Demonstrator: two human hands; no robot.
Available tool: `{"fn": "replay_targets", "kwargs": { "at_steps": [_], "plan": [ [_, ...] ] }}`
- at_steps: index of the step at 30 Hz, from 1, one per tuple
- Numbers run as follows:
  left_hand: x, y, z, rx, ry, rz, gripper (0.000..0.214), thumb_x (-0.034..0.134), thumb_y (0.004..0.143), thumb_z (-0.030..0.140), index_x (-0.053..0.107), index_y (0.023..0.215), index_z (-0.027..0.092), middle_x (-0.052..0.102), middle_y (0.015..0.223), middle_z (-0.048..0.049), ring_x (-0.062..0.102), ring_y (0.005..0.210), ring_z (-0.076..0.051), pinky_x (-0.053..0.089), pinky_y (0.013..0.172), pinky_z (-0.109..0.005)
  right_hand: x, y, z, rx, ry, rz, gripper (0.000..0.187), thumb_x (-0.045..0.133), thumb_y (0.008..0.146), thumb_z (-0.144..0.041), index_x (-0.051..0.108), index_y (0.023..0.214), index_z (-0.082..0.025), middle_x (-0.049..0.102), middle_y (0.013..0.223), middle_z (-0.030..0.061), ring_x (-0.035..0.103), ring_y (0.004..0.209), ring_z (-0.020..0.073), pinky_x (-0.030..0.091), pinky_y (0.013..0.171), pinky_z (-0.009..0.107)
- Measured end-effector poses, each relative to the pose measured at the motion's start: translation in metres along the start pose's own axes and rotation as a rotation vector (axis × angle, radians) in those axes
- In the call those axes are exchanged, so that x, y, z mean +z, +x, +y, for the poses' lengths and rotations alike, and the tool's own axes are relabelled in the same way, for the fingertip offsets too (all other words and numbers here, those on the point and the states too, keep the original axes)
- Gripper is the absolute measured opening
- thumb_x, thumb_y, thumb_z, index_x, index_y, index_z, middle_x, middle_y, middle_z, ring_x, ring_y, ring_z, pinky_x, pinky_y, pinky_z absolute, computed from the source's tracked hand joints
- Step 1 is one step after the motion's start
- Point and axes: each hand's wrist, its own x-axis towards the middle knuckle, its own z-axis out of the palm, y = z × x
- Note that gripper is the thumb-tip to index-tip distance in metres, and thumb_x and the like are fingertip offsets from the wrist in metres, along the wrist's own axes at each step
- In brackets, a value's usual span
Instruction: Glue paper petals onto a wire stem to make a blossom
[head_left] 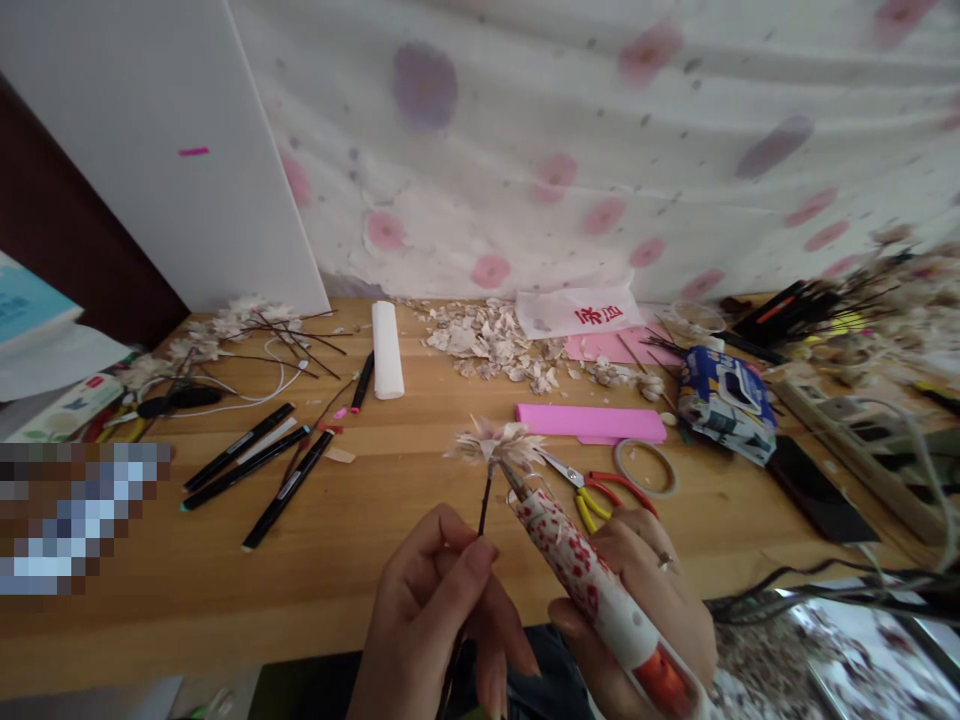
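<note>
Pinching one flower stem [484, 510], the left hand [442, 610] hides its lower end; right hand [637, 590] grips one glue gun [592, 580], base cut off.

This looks like a home craft corner set up for making paper flowers. A wooden counter [360, 560] stands against a wall hung with a white cloth [600, 150] printed with pink and purple spots. Across the counter lie a heap of pale petal scraps [491, 345], finished flowers on dark wire stems [247, 325], black pens [247, 455], scissors [592, 490], a ring of tape [645, 467] and pink foam sheets [589, 422]. A power strip [862, 430] with trailing cables sits at the right edge.
</note>
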Motion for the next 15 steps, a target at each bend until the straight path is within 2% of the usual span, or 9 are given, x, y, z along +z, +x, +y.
{"fn": "replay_targets", "kwargs": {
  "at_steps": [5, 11, 15],
  "plan": [
    [0.0003, 0.0024, 0.0012, -0.002, 0.013, 0.012, 0.046, 0.083, 0.08, 0.051, 0.051, 0.071, 0.02, 0.072, 0.047, -0.001, 0.048, 0.026, -0.006, 0.035, 0.031, -0.01, 0.0007, 0.0011, -0.0024, 0.019, 0.014, -0.031, 0.031, 0.048, 0.106, -0.051, 0.055, 0.088, -0.025, 0.054, 0.069, -0.0015, 0.051, 0.069, 0.0198, 0.043, 0.064, 0.032],
    [0.0003, 0.0025, 0.0046, -0.005, 0.017, 0.052, 0.046, 0.084, 0.078, 0.052, 0.052, 0.071, 0.021, 0.07, 0.045, -0.0002, 0.046, 0.026, -0.006, 0.034, 0.031, -0.01, 0.0014, 0.0012, -0.0017, 0.065, 0.073, -0.049, 0.026, 0.054, 0.103, -0.045, 0.053, 0.086, -0.025, 0.054, 0.069, -0.0015, 0.051, 0.069, 0.0199, 0.043, 0.063, 0.032],
    [-0.0021, 0.0065, 0.0087, -0.008, 0.045, 0.063, 0.045, 0.084, 0.078, 0.051, 0.054, 0.069, 0.02, 0.069, 0.044, -0.0006, 0.045, 0.026, -0.005, 0.032, 0.031, -0.011, 0.0061, 0.003, 0.0, 0.131, 0.114, -0.063, 0.032, 0.055, 0.101, -0.05, 0.054, 0.082, -0.025, 0.055, 0.07, -0.001, 0.054, 0.067, 0.0197, 0.042, 0.058, 0.031]
  ]
}}
